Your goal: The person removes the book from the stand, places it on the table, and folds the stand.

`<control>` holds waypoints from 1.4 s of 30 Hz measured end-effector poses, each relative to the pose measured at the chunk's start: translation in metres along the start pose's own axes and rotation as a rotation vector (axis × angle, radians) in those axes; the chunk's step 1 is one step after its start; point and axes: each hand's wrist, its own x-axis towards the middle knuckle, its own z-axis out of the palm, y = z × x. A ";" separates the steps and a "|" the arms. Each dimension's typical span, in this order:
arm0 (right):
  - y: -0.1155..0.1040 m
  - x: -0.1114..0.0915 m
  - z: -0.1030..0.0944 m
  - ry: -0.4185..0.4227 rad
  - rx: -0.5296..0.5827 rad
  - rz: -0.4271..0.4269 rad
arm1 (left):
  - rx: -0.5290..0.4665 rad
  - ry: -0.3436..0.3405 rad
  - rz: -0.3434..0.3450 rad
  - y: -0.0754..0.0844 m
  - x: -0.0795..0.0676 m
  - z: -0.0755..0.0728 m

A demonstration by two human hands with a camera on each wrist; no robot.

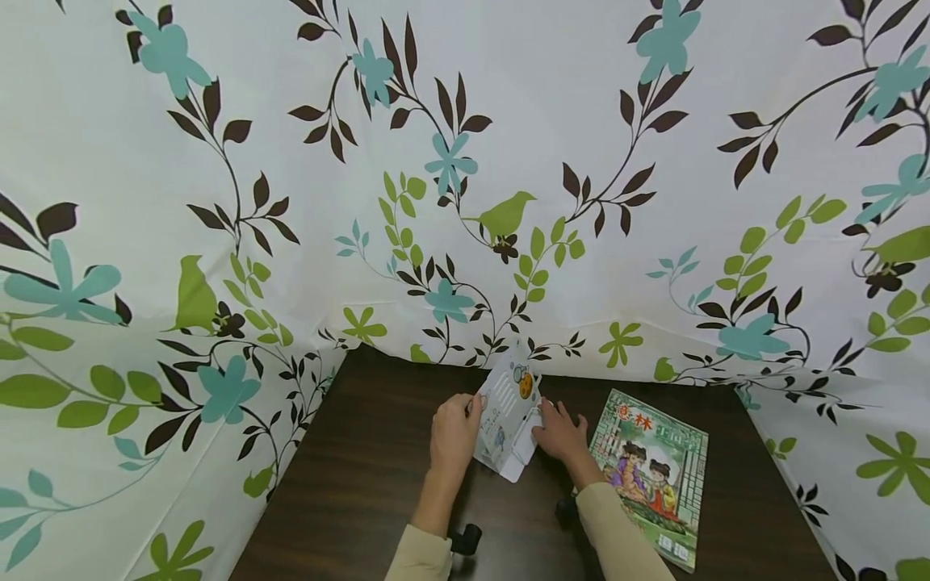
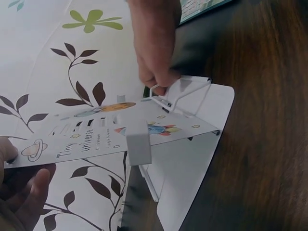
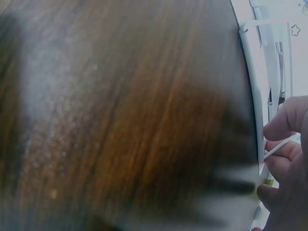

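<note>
A white folding book stand (image 1: pixel 504 415), printed with planets and the words "Tiny universe", is tilted up above the dark table between both hands. My left hand (image 1: pixel 454 432) grips the panel's left edge, thumb on the printed face. On the opposite side, my right hand (image 1: pixel 563 436) pinches the stand near its lower ledge. The left wrist view shows a white wire holder (image 2: pixel 192 94) at that ledge, beside the right fingers. A hinged white back plate (image 2: pixel 185 168) spreads away from the panel there. In the right wrist view, the right thumb and fingers (image 3: pixel 284 120) close over the stand's edge.
To the right lies a green illustrated magazine (image 1: pixel 654 476), close to my right forearm. The dark wood-grain table (image 1: pixel 349 476) ends at the back against a white cloth (image 1: pixel 305 242) with leaves, flowers and birds. Black mounts (image 1: pixel 467 539) sit at the wrists.
</note>
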 end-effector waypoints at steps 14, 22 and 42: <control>-0.001 0.007 -0.003 -0.054 0.009 0.003 | -0.001 -0.020 -0.045 0.005 -0.010 0.004; 0.006 0.015 -0.001 -0.068 0.014 -0.011 | 0.015 -0.008 -0.034 0.009 -0.016 0.010; -0.003 0.028 -0.009 -0.071 0.016 -0.018 | 0.108 -0.010 0.000 0.017 -0.020 0.010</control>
